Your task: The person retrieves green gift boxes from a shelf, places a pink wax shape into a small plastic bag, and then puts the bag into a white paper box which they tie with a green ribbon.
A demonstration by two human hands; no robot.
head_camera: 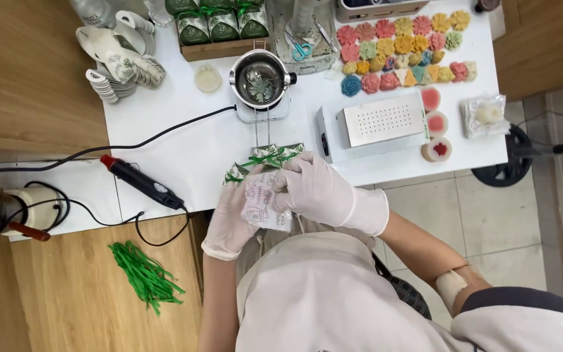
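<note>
Both white-gloved hands close around a small clear printed packet (265,205) tied with green ribbon, held over the near edge of the white table (190,143): the left hand (232,218) cups it from below, and the right hand (311,189) grips its top. Left of them lies a black and red heat tool (141,181) with its cord. Beyond stands a steel melting pot (260,81) on a small hotplate, and farther right are rows of colourful flower-shaped wax pieces (402,52).
</note>
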